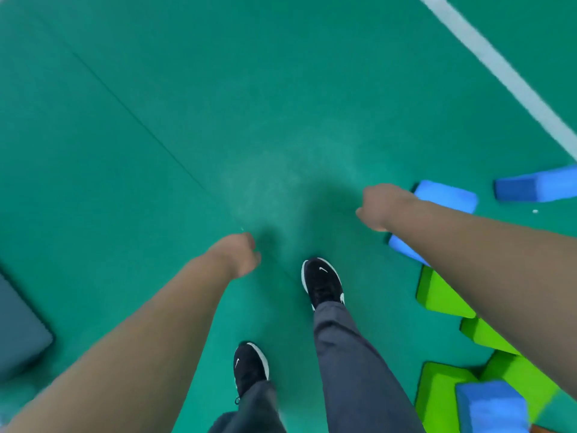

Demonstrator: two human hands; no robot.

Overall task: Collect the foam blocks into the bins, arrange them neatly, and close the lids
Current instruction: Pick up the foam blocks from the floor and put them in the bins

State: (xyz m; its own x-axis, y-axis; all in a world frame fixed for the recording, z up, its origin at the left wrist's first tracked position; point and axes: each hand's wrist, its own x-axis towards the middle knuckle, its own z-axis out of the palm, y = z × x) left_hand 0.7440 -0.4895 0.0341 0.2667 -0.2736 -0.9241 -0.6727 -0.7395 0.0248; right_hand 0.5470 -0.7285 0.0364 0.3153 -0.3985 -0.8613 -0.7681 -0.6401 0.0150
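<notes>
Green sports floor (193, 98) fills most of the frame, with a white line (499, 67) slanting across the upper right corner. Both bare forearms reach forward and down. The left grip (240, 254), just left of centre, hangs with its fingers loosely curled and has hold of nothing. The right grip (381, 207), right of centre, is loosely curled too and also has nothing in it.

The foam blocks lie on the floor along the right side of the frame. A light blue block (446, 195) sits just beyond the right wrist, partly hidden by the forearm. A darker blue block (537, 184) lies at the right edge. Several green blocks (443, 295) cluster at the lower right, and another blue block (490, 407) rests against them in the lower right corner.

Two black shoes (323, 282) and grey trousers (359, 370) show at the bottom centre. A dark grey-blue slab (18, 326) lies at the left edge; the blur hides what it is.
</notes>
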